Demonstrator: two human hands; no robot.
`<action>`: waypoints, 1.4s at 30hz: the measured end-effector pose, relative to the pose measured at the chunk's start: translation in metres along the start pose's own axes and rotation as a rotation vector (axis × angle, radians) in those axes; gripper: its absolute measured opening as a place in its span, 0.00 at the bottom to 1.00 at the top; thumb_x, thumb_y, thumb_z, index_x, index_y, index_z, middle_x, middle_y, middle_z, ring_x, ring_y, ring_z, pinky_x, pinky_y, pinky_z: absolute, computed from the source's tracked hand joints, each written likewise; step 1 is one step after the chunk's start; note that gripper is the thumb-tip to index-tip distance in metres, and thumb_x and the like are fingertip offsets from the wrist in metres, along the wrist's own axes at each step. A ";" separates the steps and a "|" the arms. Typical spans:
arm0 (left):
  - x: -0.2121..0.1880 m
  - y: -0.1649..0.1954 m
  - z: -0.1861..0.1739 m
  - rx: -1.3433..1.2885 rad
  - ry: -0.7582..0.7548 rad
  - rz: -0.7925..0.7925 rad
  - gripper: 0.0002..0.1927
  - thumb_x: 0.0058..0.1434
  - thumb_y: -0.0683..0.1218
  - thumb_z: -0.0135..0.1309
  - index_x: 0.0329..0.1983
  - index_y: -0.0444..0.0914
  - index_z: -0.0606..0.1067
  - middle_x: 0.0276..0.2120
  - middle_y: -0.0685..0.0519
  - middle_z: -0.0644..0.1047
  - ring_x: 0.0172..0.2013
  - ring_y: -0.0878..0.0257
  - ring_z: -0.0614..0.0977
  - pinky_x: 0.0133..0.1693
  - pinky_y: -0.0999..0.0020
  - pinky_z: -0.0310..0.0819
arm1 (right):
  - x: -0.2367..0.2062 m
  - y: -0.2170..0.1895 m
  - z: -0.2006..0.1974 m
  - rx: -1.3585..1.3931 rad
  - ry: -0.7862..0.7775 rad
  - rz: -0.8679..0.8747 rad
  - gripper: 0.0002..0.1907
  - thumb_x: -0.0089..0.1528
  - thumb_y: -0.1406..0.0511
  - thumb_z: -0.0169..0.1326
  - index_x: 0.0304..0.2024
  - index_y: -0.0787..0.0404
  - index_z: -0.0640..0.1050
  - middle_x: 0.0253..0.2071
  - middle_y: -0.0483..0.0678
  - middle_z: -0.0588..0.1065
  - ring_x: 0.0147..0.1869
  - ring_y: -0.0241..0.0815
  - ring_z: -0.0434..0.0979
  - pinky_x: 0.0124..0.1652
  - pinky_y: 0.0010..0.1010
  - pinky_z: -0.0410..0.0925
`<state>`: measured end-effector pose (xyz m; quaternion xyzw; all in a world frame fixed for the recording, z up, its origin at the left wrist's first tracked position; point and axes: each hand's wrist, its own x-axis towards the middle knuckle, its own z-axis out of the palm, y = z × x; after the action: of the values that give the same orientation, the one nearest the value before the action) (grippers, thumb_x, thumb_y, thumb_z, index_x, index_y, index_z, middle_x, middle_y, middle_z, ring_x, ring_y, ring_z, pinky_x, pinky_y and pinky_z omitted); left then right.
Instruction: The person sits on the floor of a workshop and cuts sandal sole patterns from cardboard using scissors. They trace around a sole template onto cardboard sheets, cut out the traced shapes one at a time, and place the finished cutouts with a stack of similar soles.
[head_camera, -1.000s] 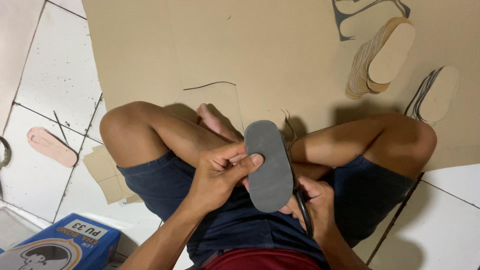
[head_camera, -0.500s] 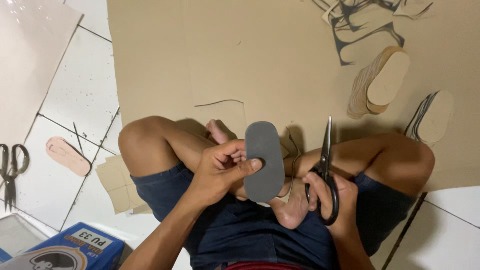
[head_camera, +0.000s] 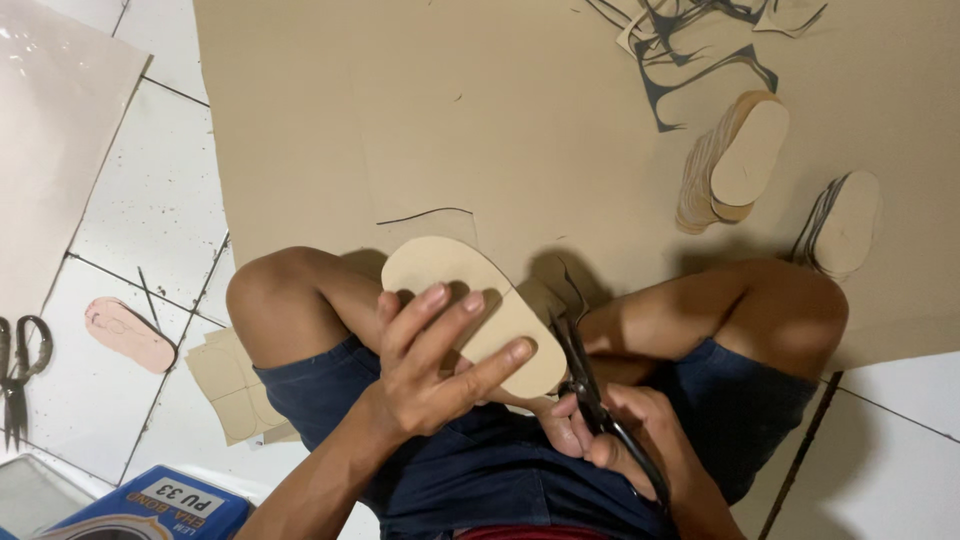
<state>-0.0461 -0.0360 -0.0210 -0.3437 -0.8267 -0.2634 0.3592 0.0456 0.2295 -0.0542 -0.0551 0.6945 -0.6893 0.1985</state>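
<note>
- Spare scissors (head_camera: 18, 372) lying on the floor tiles, far left.
- My left hand (head_camera: 425, 370) is gripping a tan sole cutout (head_camera: 470, 290) over my lap, fingers spread across its face.
- My right hand (head_camera: 625, 445) is closing around black scissors (head_camera: 590, 390), blades touching the cutout's edge.
- Cut sole stacks (head_camera: 735, 165) sitting on the cardboard sheet (head_camera: 400, 120), upper right.

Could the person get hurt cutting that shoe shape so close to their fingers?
Maybe. The left hand pinches the tan sole-shaped cutout, and its fingertips sit right beside the blades of the black scissors in the right hand, so a slip might nick a finger. The cutting also happens just above the bare legs, so the points could poke skin. And the cutout is held only at one end, so it might twist and cut crooked.
</note>
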 end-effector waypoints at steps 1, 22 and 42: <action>-0.001 0.000 -0.001 0.025 0.009 0.026 0.15 0.70 0.45 0.58 0.56 0.59 0.81 0.60 0.51 0.74 0.65 0.53 0.68 0.72 0.50 0.49 | 0.000 -0.003 0.000 -0.025 0.006 -0.018 0.36 0.56 0.41 0.61 0.47 0.65 0.82 0.28 0.40 0.74 0.31 0.31 0.73 0.32 0.23 0.67; 0.013 0.015 -0.009 -1.484 -0.395 -1.224 0.15 0.68 0.38 0.55 0.57 0.29 0.77 0.40 0.50 0.84 0.33 0.70 0.82 0.31 0.75 0.77 | 0.010 0.009 0.030 0.121 0.251 0.070 0.21 0.56 0.65 0.65 0.50 0.69 0.79 0.28 0.46 0.77 0.26 0.31 0.77 0.25 0.23 0.70; 0.019 0.009 0.043 -1.401 -0.493 -1.118 0.10 0.65 0.38 0.59 0.49 0.31 0.81 0.36 0.53 0.84 0.35 0.70 0.82 0.39 0.74 0.77 | 0.008 0.014 0.000 0.562 0.351 0.088 0.21 0.68 0.57 0.48 0.33 0.71 0.76 0.22 0.52 0.72 0.24 0.42 0.70 0.26 0.32 0.65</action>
<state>-0.0667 0.0068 -0.0302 -0.0803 -0.5775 -0.7569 -0.2953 0.0411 0.2272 -0.0698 0.1512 0.5025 -0.8437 0.1129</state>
